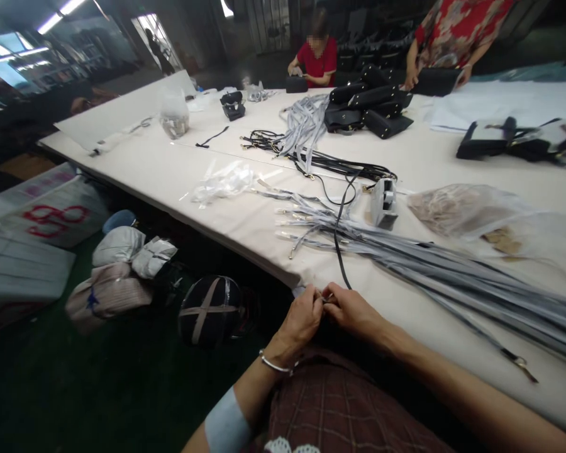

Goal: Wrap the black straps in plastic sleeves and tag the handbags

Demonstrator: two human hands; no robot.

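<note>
My left hand (302, 316) and my right hand (356, 313) meet at the near edge of the table, fingertips pinched together. Between them is the end of a thin black strap (340, 255); its tip is mostly covered by my fingers. From there the strap runs up across a bundle of straps in greyish wrapping (405, 255), which have metal clasps at their ends. Beyond that bundle lies a pile of bare black straps (344, 165) with gold-coloured hooks. A small white-and-grey box-like object (383, 202) stands beside the wrapped bundle.
Crumpled clear plastic (226, 182) lies left of the straps, and a clear plastic bag (457, 211) to the right. Black bags (372, 104) are heaped farther back. Two people work across the table (136, 165). Wrapped bundles (117, 248) and a round dark stool (210, 309) stand at floor level left.
</note>
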